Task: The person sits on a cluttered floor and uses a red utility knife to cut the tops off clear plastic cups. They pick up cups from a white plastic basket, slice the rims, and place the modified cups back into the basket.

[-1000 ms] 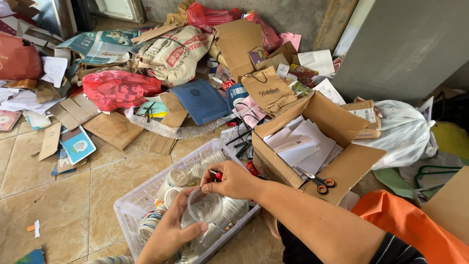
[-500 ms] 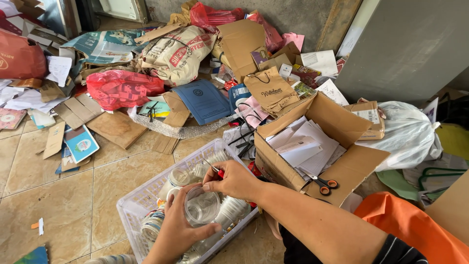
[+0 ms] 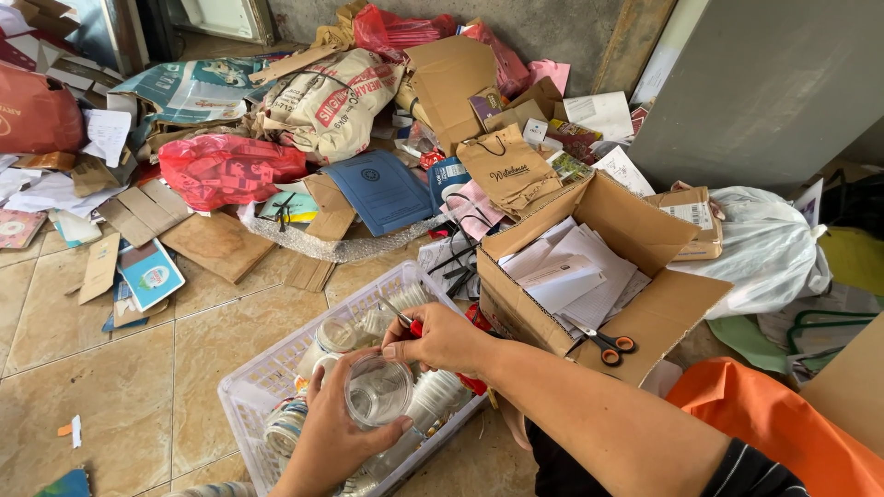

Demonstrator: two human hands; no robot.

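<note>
The left hand [image 3: 336,433] holds a clear plastic cup [image 3: 378,393] over the white basket [image 3: 267,382], fingers wrapped round it. The right hand [image 3: 442,339] has its fingers pinched shut on red-handled scissors [image 3: 410,324] right above the cup. The blades could slip and nick a finger, because the cup is thin, smooth and bendy. It looks see-through, round and empty.

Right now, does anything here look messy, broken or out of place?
Yes. Torn cardboard, paper and plastic bags are strewn across the tiled floor rather than stacked. Orange-handled scissors lie loose on the open cardboard box's flap. The left hand holds a clear plastic cup over the white basket.
</note>
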